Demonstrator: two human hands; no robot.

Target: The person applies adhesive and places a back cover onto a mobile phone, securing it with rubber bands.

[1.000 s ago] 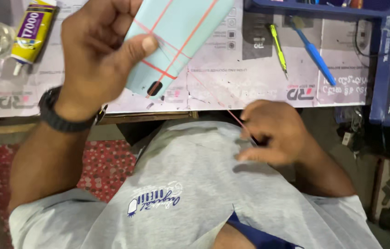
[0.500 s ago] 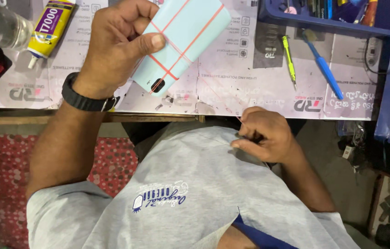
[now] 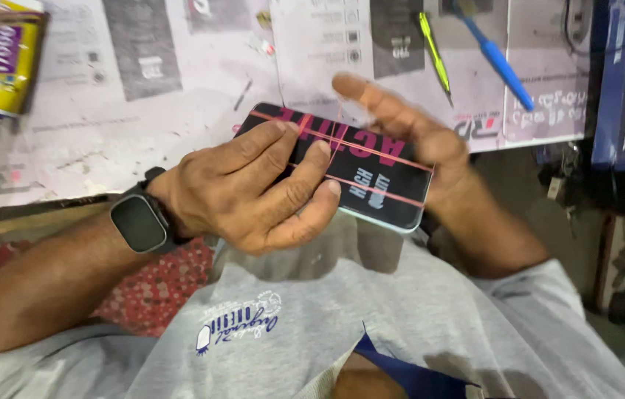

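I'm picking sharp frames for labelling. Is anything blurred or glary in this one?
Head view: the right hand is motion-blurred, its fingers smeared; the left hand and phone are fairly sharp; the glue tube at the edge is soft; light is even, with no strong glare.

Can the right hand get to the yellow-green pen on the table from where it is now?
Probably yes: the right hand is at the far edge of the phone, and the yellow-green pen lies just beyond its fingers on bare paper, nothing between them.
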